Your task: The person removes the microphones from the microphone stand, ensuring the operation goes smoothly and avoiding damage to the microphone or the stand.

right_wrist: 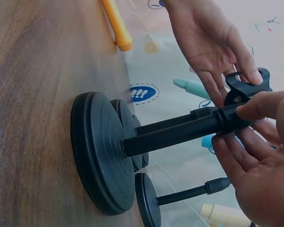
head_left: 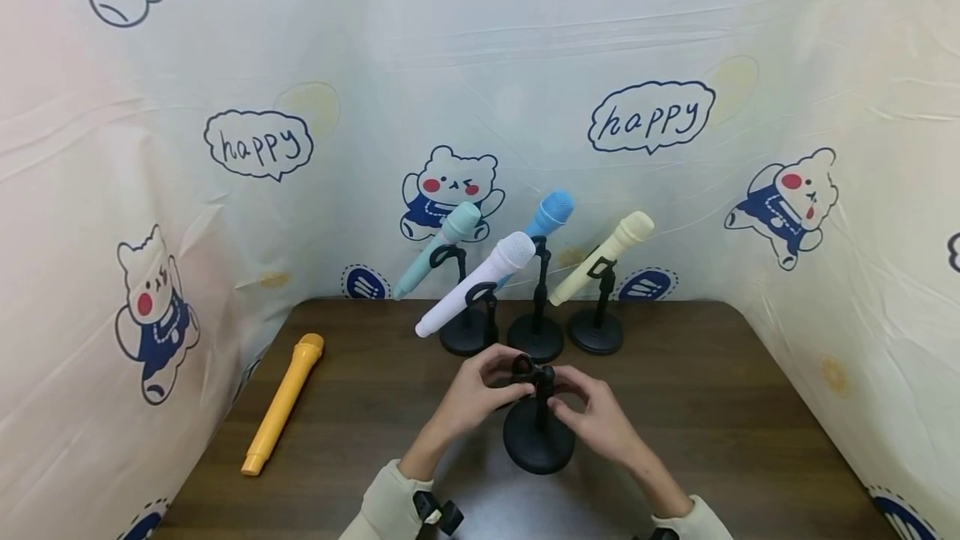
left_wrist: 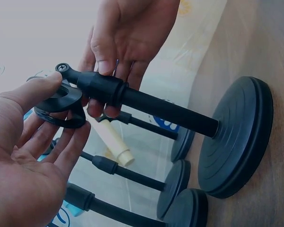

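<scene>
A black microphone stand [head_left: 538, 440] with a round base stands on the table between my hands. My left hand [head_left: 474, 394] pinches the clip [left_wrist: 61, 106] at its top between thumb and fingers. Around the collar [left_wrist: 102, 87] just below the clip, my right hand [head_left: 596, 419] grips with thumb and fingertips. No microphone sits in this clip. Off to the left, an orange microphone [head_left: 283, 405] lies on the table, apart from both hands.
Behind the stand are several more stands holding microphones: teal [head_left: 438, 248], lavender [head_left: 477, 283], blue [head_left: 551, 213] and cream [head_left: 602, 258]. The brown table [head_left: 360, 407] meets a printed cloth backdrop [head_left: 480, 48] at the back and sides.
</scene>
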Demonstrator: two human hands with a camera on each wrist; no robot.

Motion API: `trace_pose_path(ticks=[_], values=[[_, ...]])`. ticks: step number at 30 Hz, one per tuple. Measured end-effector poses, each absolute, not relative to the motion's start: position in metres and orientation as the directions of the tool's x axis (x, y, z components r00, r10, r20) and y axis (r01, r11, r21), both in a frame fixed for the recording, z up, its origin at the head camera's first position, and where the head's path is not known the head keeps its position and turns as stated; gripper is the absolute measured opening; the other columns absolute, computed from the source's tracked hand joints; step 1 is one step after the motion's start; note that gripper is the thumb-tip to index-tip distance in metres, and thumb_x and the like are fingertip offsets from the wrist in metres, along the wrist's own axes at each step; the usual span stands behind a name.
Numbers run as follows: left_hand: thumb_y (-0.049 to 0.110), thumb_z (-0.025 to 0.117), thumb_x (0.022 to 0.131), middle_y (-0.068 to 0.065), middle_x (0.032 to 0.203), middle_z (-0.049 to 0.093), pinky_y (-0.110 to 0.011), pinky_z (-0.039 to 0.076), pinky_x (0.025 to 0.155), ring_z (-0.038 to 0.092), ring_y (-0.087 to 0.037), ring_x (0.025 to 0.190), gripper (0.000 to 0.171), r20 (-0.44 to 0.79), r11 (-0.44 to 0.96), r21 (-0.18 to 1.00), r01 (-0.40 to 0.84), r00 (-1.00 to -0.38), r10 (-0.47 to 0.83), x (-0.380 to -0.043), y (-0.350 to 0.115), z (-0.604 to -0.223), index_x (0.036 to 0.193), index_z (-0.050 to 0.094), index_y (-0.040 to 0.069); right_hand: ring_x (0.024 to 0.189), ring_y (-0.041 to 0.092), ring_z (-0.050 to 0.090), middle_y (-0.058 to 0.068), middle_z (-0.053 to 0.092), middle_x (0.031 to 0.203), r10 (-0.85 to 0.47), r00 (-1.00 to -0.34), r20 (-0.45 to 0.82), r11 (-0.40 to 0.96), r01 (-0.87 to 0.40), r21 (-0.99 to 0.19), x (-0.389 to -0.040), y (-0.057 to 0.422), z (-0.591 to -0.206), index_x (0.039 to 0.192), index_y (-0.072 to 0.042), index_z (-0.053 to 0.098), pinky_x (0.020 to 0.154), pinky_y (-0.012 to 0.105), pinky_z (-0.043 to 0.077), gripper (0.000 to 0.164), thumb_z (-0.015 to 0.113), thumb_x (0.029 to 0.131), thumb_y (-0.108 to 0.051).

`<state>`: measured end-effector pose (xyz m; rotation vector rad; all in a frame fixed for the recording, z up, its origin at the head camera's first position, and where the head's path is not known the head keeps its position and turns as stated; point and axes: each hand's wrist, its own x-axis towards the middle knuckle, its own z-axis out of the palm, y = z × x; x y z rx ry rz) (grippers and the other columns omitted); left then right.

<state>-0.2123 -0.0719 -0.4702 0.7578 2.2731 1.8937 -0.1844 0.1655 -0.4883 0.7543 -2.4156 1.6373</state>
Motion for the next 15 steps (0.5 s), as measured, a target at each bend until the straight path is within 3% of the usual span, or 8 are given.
trace_pose_path(ticks=[9,15], values=[[0.015,0.08,0.097,-0.011,0.131,0.071,-0.031,0.055,0.11,0.069,-0.027,0.122,0.038,0.249,0.112,0.94,0.323,-0.872,0.422,-0.214,-0.072,-0.47,0.132,0.067,0.011,0.099,0.008,0.072,0.001,0.074,0.109,-0.236,-0.884,0.403,0.347,-0.464,-0.815,-0.188,0.159,-0.493,0.118,-0.015,0.067,0.089,0.029,0.062,0.035,0.087,0.089,-0.011],[0.014,0.081,0.096,-0.012,0.13,0.071,-0.029,0.055,0.108,0.069,-0.027,0.121,0.038,0.254,0.104,0.94,0.325,-0.87,0.423,-0.213,-0.072,-0.471,0.132,0.068,0.01,0.093,0.009,0.07,-0.001,0.07,0.102,-0.171,-0.9,0.401,0.394,-0.436,-0.809,-0.191,0.153,-0.499,0.11,-0.014,0.063,0.082,0.026,0.062,0.039,0.092,0.084,-0.012]])
